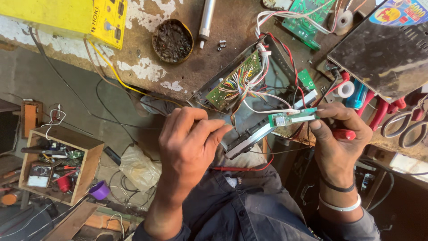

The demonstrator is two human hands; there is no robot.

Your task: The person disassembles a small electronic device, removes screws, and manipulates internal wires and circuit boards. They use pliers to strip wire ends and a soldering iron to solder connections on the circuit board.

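1. While the camera looked down, the far left had an open wooden crate (pixel 91 154) on the floor, stuffed with tools and a small meter, with a purple plastic cup (pixel 99 190) just beside its corner.
2. Up top sat a yellow boxy bench instrument (pixel 67 18) on the worn, paint-flecked workbench (pixel 147 71), and near it a round tin of dark gunk (pixel 172 41).
3. Left hand (pixel 189 143) was curled up with thumb and fingers pinched together. Pretty sure something thin was in there, but I couldn't tell what.
4. Just past those fingertips was the opened grey metal chassis (pixel 249 134), with a green circuit board full of multicoloured wires (pixel 236 80) sitting tilted in it.
5. Right hand (pixel 341 138) had its fingertips clamped on a small green circuit module with a white end (pixel 292 118), held over the chassis edge, white wires running back into it. A red-handled tool (pixel 344 134) was tucked in the same palm.
6. Far right: grey metal scissors (pixel 408 127) lay on the bench.
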